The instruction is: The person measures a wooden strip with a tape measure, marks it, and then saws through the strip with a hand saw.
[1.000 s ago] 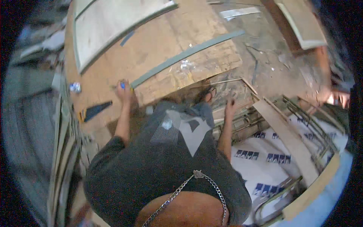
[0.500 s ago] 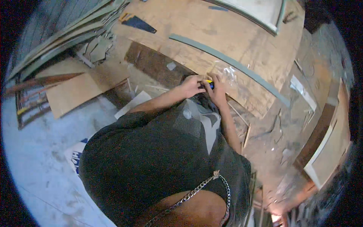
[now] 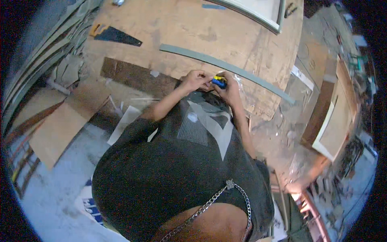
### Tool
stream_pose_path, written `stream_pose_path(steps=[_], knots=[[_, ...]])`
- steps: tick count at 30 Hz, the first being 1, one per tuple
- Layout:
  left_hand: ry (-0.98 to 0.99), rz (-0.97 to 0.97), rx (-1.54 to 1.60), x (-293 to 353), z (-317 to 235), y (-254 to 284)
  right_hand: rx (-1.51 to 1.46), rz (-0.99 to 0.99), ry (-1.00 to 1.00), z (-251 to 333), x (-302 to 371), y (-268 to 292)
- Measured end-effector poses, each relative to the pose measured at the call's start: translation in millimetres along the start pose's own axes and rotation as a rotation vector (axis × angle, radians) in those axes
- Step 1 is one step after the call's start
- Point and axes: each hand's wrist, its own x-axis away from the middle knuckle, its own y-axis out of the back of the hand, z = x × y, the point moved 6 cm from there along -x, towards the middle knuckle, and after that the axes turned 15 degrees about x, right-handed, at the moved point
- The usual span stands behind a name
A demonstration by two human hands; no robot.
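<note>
My right hand is closed around a small blue-and-yellow thing shaped like a tape measure, at the table's near edge. Just left of it, my left hand has its thumb and fingers pinched together. What lies between those fingertips, if anything, is too small to make out. Beyond both hands, a long grey-green strip lies across the plywood-topped table. Some crumpled clear plastic is beside my right hand.
A handsaw lies at the table's left. A framed panel, pliers and a short blue-grey strip are at the far side. Boards lean at the left; another framed panel stands at the right.
My hands have moved a little apart, and more of the blue-and-yellow thing shows in my right hand. The view has turned, shifting the table and saw leftward.
</note>
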Motion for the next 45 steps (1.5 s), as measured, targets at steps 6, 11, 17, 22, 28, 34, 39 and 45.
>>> stream_pose_path(steps=[6,11,17,22,28,34,39,45], knots=[[0.053,0.182,-0.028,-9,-5,24,-0.068,0.191,-0.065,24,-18,-19],[-0.053,-0.069,0.527,-6,-19,80,0.120,0.227,0.004,1,-12,-9],[-0.090,-0.284,0.769,9,-60,137,0.112,0.379,-0.151,-41,4,13],[-0.106,-0.269,0.642,2,-73,157,0.146,0.403,-0.136,-12,-3,9],[-0.178,-0.477,0.017,11,-104,154,0.175,0.285,-0.082,-6,-1,4],[-0.347,-0.675,-0.391,23,-120,225,0.145,0.329,-0.095,-27,11,-5],[-0.449,-0.737,-0.356,28,-138,229,-0.039,0.452,-0.202,-41,33,-22],[-0.500,-0.844,-0.458,37,-135,253,-0.331,0.609,-0.255,-33,51,-44]])
